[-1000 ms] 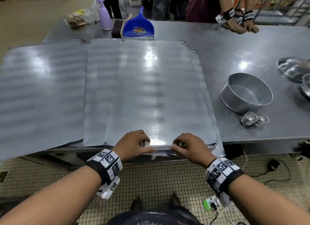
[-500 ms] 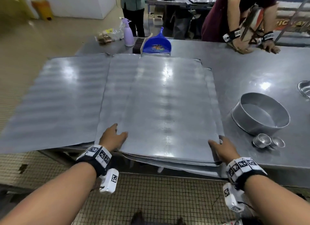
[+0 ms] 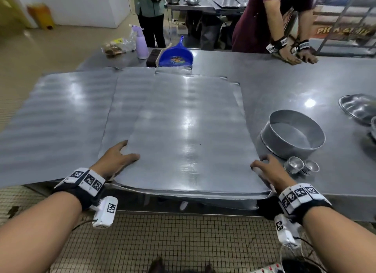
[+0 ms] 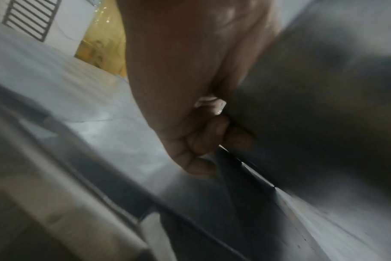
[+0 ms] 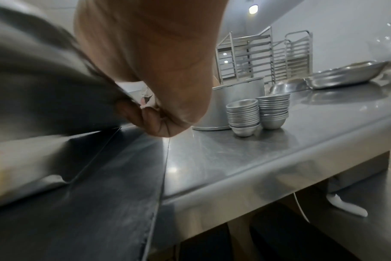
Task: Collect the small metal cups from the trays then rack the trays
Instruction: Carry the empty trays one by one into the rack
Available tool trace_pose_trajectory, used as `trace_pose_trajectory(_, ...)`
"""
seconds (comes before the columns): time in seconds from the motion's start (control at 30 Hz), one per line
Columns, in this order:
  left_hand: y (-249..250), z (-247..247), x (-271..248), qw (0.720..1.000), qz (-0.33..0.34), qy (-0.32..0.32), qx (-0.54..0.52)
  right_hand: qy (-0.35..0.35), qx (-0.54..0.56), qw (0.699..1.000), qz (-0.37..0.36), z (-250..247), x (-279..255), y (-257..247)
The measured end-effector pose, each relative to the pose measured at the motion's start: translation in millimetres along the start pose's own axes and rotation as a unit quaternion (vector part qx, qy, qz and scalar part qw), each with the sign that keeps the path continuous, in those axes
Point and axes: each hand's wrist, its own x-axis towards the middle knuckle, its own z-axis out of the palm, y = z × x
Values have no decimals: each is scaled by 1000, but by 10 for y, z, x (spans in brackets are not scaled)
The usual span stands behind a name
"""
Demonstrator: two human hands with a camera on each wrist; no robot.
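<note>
Top tray (image 3: 187, 134) lies on a stack of flat trays on the steel table (image 3: 284, 85), its near edge overhanging the table's front edge. Left hand (image 3: 114, 158) grips the tray's left side near the front corner: thumb on the upper face, fingers (image 4: 214, 134) curled under the edge (confirmed in the left wrist view). Right hand (image 3: 268, 171) grips the opposite side in like manner, thumb on top, fingers (image 5: 150, 116) tucked beneath the edge. Both grips are closed on the tray; the right wrist view shows that edge raised off the tray beneath.

A further tray (image 3: 50, 120) lies to the left of the top tray, partly under the stack.

Cups (image 3: 301, 165) stand in two nested stacks on the table, just right of the top tray and near the right hand, touching each other (stacks plain in the right wrist view (image 5: 257, 111)). A round tin (image 3: 293, 132) stands directly behind the cups. Beyond the top tray's far edge: a blue dustpan (image 3: 176, 55) and a spray bottle (image 3: 140, 42). Racks (image 5: 263, 56) stand behind the round tin.
</note>
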Motion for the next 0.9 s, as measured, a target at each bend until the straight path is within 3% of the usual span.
trace_pose_trajectory(0.2, -226, 105, -426, 1000, -1, 25, 3, -23, -51, 995, -77, -73, -94, 148)
trace_pose_trajectory(0.5, -580, 539, -928, 997, -21, 74, -7, -18, -174, 978, -112, -125, -124, 519)
trace_pose_trajectory(0.9, -825, 824, -901, 991, -59, 124, 0, -58, -192, 976, -88, -137, -120, 709)
